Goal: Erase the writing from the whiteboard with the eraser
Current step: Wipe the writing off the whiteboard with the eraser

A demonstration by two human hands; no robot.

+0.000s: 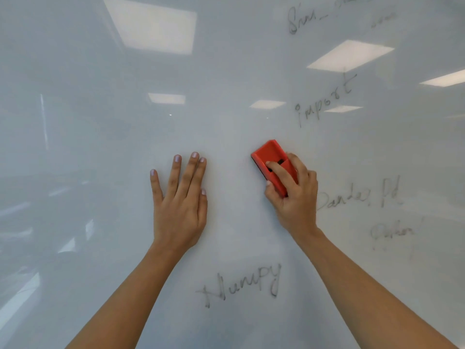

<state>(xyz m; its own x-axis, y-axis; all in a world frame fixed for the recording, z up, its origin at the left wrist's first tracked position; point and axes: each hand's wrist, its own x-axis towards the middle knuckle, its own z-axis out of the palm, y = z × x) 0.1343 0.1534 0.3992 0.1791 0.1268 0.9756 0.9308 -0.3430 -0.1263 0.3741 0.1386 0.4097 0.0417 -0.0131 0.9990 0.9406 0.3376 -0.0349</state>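
Note:
The glossy whiteboard (100, 147) fills the whole view. My right hand (294, 197) grips a red eraser (270, 154) and presses it flat on the board near the middle. My left hand (180, 197) rests flat on the board to the left of the eraser, fingers spread, holding nothing. Black handwriting sits around the hands: "Numpy" (241, 285) below, "import" (324, 99) above right, "Pandas, pd" (359, 195) just right of my right hand, a smudged word (392, 231) under it, and a faint line (327, 16) at the top.
Ceiling lights (151, 23) reflect in the board at the top and right. The left half of the board carries dim reflections of the room and no writing.

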